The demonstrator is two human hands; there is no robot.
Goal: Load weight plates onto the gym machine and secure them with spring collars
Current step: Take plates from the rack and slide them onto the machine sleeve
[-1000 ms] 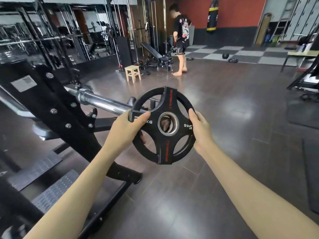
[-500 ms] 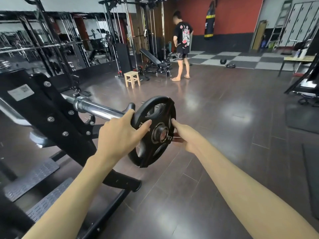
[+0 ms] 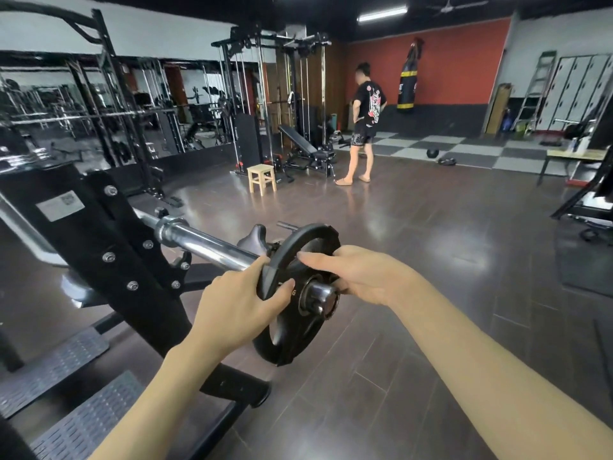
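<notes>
Chrome sleeve: the polished chrome steel loading sleeve (image 3: pixel 212 244) of the black steel plate-loaded gym machine (image 3: pixel 109 240) runs from about 10 o'clock, at the frame, down to 4 o'clock, ending in a bare round tip.
Plate: black rubber-coated round weight plate with grip cut-outs (image 3: pixel 292 293), its steel-ringed centre hole already over the sleeve tip; a short stub of chrome shows through the hub.
Plate facing: flat face turned toward 4 o'clock and the camera; its axis lies along the sleeve, its disc stands roughly upright across it.
Left hand: left hand (image 3: pixel 238 303) at the plate's 9 o'clock edge, fingers curled behind the rim, thumb clamped over the front face.
Right hand: right hand (image 3: pixel 358 273) at the 2 o'clock side, fingers wrapped round the rim, upper fingers lying across the top of the face.
Nearer hand: both are on the plate; the left sits on the frame side.
Deciding relation: the seat for the plate lies toward 10 o'clock from the fingers, at the sleeve's collar shoulder near the frame.
Judgement: next move looks like a straight push along the sleeve axis; a tilted disc could bind on the chrome.
Collars: no spring collar seen; that step is not yet done.
Background: a person (image 3: pixel 365 121) stands well apart at 12 o'clock, near a small pale wooden stool (image 3: pixel 262 177).
</notes>
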